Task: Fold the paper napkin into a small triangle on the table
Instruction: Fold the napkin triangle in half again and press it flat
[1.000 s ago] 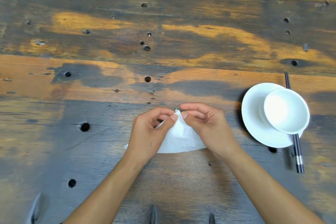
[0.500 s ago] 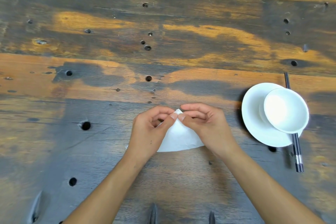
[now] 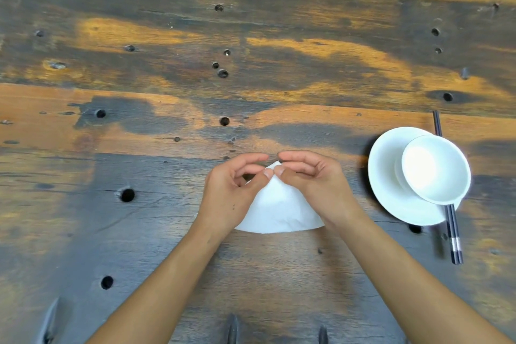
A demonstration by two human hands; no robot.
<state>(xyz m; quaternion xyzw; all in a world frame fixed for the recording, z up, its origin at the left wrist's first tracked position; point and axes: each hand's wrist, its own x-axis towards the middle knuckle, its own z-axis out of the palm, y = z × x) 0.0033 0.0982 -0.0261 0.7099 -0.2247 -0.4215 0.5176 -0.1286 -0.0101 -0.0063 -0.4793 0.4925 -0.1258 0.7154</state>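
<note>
A white paper napkin (image 3: 279,209) lies on the wooden table (image 3: 251,78) as a triangle, its long edge toward me and its tip pointing away. My left hand (image 3: 231,193) covers its left side, and thumb and forefinger pinch the tip. My right hand (image 3: 315,181) covers the right side and pinches the same tip from the other side. The two thumbs touch at the tip. Both lower corners of the napkin are hidden under my wrists.
A white bowl (image 3: 435,167) sits on a white saucer (image 3: 391,190) to the right of my right hand. Dark chopsticks (image 3: 452,229) lie under the saucer, pointing away from me. The tabletop has several dark holes (image 3: 127,195).
Both hands stay at the napkin's tip. My fingers have lifted and spread a little above the tip, and the thumbs press closer together. The napkin has not shifted.
</note>
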